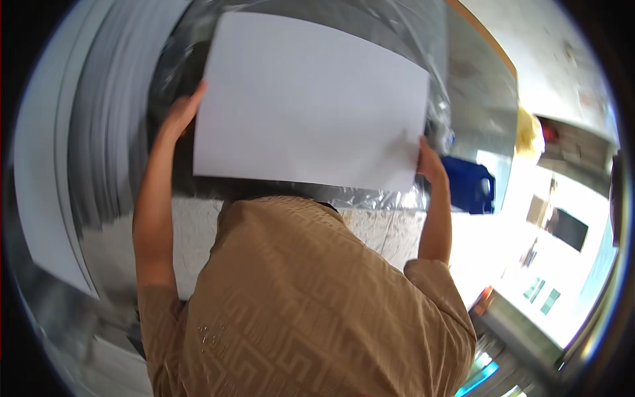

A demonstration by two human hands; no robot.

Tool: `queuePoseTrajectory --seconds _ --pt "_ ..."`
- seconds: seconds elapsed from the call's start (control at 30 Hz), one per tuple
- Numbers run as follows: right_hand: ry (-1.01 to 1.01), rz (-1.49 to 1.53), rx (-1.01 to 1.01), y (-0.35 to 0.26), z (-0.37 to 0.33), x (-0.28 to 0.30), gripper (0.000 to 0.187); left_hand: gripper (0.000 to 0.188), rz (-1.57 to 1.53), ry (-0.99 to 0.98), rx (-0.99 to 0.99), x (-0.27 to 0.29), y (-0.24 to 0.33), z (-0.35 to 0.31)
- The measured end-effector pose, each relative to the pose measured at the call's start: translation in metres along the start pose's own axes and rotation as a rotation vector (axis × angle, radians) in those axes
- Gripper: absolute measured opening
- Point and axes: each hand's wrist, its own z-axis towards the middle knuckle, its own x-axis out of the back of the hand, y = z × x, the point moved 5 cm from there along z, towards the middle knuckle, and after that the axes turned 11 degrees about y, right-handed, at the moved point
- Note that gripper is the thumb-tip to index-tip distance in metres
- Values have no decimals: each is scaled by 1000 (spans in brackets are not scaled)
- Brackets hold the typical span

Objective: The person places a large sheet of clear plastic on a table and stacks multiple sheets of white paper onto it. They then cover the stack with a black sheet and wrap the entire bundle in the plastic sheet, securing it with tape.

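My left fingers (196,96) and right fingers (423,149) were clamped on opposite edges of the white sheet (311,102), which stretched between them; a blue container (464,185) sat just right of my right fingers.

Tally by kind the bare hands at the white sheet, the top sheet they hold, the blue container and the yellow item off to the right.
Left hand and right hand: 2
White sheet: 1, any beneath hidden
Blue container: 1
Yellow item: 1
Total: 5
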Motion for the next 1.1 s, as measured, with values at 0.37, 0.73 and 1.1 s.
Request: queuePoseTrajectory --seconds 0.37,0.73,1.1 --pt "-63 337 87 37 -35 -30 60 89 -217 50 -208 -38 -20 -6" --pt "-183 444 206 18 -40 -31 54 93 -334 266 -284 -27 -56 0" --pt "12 28 883 -175 -143 -155 59 57 -1761 872 -245 3 -361 -187"
